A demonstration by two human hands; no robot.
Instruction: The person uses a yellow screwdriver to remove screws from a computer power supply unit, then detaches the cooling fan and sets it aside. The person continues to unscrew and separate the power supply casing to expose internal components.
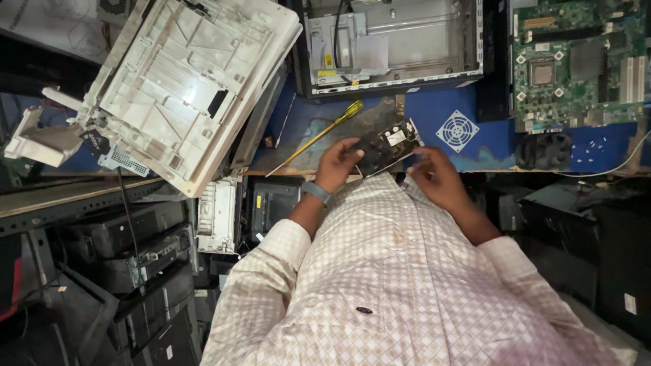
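Observation:
A small dark circuit board is held up over the near edge of the blue workbench. My left hand grips its left side, with a watch band on the wrist. My right hand holds its right lower edge with the fingers curled around it. A screwdriver with a yellow handle lies on the bench just left of the board, pointing toward me. My checked shirt fills the bottom of the view.
A white plastic printer housing leans at the left. An open metal computer case sits at the back, a green motherboard at the right, and a small fan beside it. Dark equipment is stacked under the bench.

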